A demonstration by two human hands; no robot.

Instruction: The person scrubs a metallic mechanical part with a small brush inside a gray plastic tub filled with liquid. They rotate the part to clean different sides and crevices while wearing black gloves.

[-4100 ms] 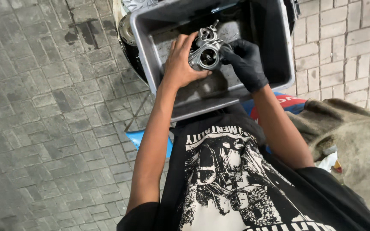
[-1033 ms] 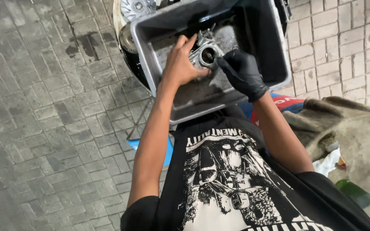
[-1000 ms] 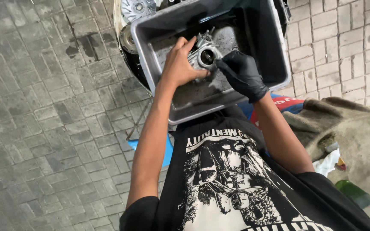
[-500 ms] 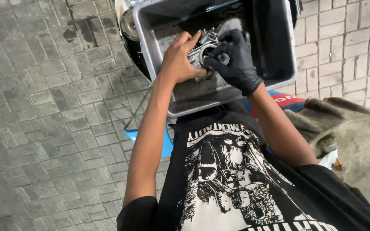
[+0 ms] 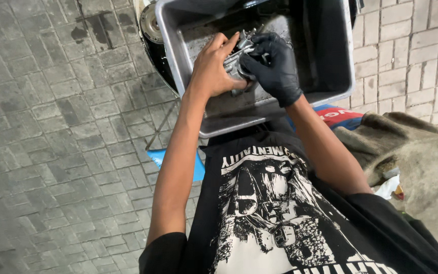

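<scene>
A small metal engine part, like a carburettor [image 5: 236,53], is held over a grey metal tray [image 5: 280,109]. My bare left hand [image 5: 211,68] grips its left side. My right hand [image 5: 272,66], in a black glove, wraps over its right side and top, hiding most of the part. Both hands are inside the tray, close together and touching the part.
The tray rests on a dark round object [image 5: 153,35] above grey paving stones [image 5: 51,127]. A blue item [image 5: 197,165] lies below the tray. To the right are a red and blue package [image 5: 338,116], a brownish cloth [image 5: 422,152] and a brick wall [image 5: 406,56].
The open round bore of the part faced up earlier; my gloved right hand has since moved over it and covers it. The view has shifted slightly.
</scene>
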